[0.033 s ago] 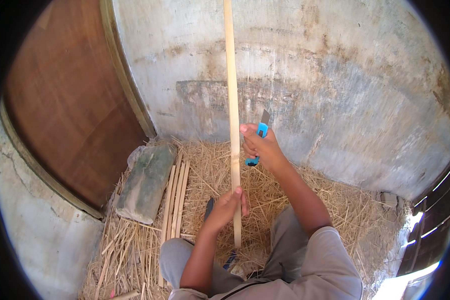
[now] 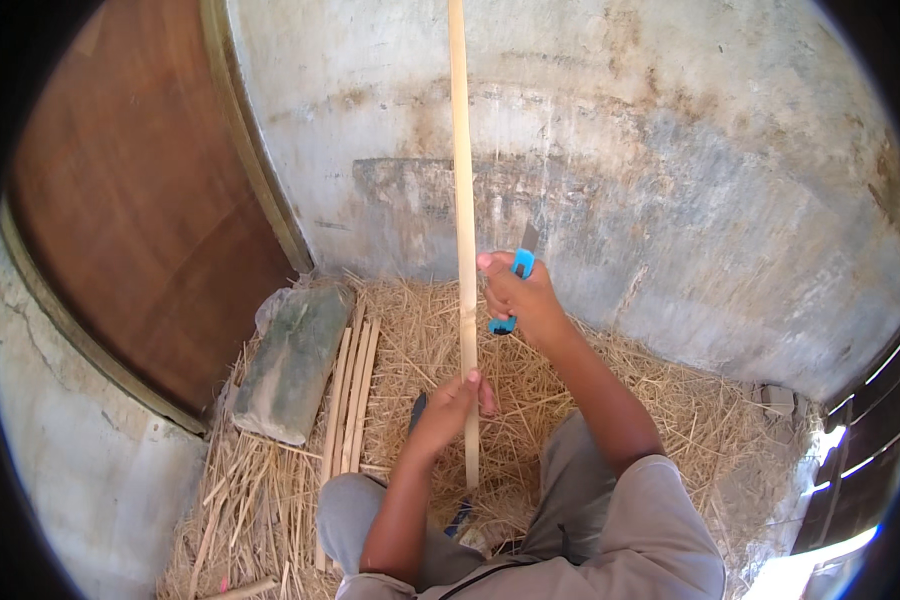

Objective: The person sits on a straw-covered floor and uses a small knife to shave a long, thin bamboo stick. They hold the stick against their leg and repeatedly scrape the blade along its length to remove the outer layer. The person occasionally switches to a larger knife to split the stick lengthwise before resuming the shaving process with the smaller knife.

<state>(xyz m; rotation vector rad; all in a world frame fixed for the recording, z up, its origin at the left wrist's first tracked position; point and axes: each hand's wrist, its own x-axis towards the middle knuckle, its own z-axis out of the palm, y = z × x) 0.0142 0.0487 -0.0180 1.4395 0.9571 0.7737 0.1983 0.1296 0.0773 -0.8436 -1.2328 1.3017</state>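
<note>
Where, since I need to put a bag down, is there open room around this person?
Most room: the straw at right, between the right forearm, the wall and dark slats. Crowded: left, with the block and thin strips; centre, where the left hand grips the long strip and the right hand holds a blue cutter, blade out.

The strip (image 2: 463, 180) looks like smooth matt wood, the knife handle (image 2: 524, 261) plastic, its blade (image 2: 530, 237) metal.
</note>
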